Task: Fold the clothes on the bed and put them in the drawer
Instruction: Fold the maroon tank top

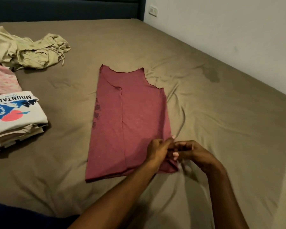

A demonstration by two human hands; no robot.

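At five o'clock on the bed (205, 80), my left hand (157, 150) and right hand (191, 152) pinch the maroon shirt (130, 116)'s near-right hem corner, probably to square its lengthwise fold.

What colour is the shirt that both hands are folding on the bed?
The shirt is dusty maroon with a faint dark print along its left edge, seen in the head view.

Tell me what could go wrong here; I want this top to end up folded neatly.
Both hands, left hand and right hand, bunch the near right corner of the maroon top, so lifting from there might undo the lengthwise fold. The sheet is wrinkled beside it and could crease the top. The stack of folded clothes sits near the bed's edge.
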